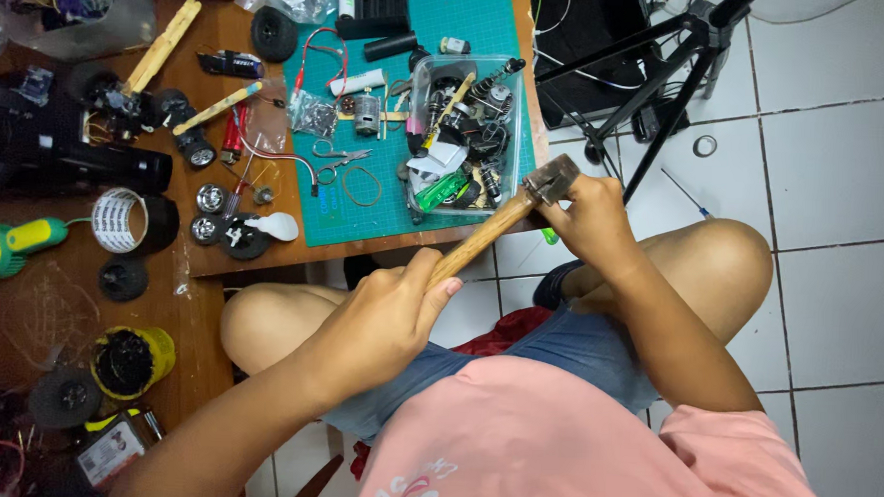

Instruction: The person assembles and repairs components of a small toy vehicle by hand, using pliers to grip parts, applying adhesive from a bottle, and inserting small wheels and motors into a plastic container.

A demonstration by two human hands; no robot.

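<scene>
A hammer with a wooden handle (490, 233) and a metal head (550, 178) is held across my lap, just off the table's front edge. My left hand (386, 320) is closed round the lower end of the handle. My right hand (588, 219) grips the hammer just below the head. Right behind the hammer head stands a clear plastic box (463, 132) full of small motors, wires and tools, on a green cutting mat (425, 42).
The wooden table (216, 260) carries small wheels, a tape roll (120, 221), scissors (339, 157), wooden sticks, a small motor (367, 113) and a yellow-green tool (6, 243). A black tripod (679, 61) stands on the white tiled floor to the right, with a small ring (705, 145) nearby.
</scene>
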